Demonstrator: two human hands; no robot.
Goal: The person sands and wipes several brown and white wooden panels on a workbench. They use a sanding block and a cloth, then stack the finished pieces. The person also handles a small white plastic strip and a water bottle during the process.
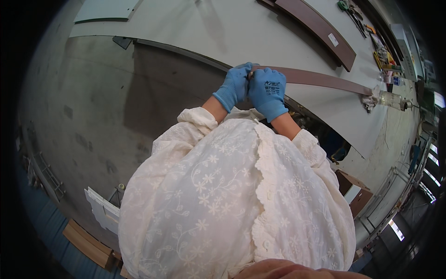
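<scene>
A long, narrow reddish-brown strip (320, 79) lies across the pale tabletop, running from my hands to the right. My right hand (268, 90), in a blue work glove, is closed over its left end. Pressed close beside it, my left hand (236, 84) wears a matching glove and has its fingers curled in at the tip of the strip. What sits between the fingertips is hidden by the gloves. By the strip's far right end are a crumpled cloth (370, 102) and a clear bottle (390, 99) lying on its side.
Wider brown boards (320, 32) lie farther back on the table (186, 28). A white panel (104, 10) is at the back left. Green-handled pliers (346, 8) and other tools line the right side. A cardboard box (355, 193) stands low on the right.
</scene>
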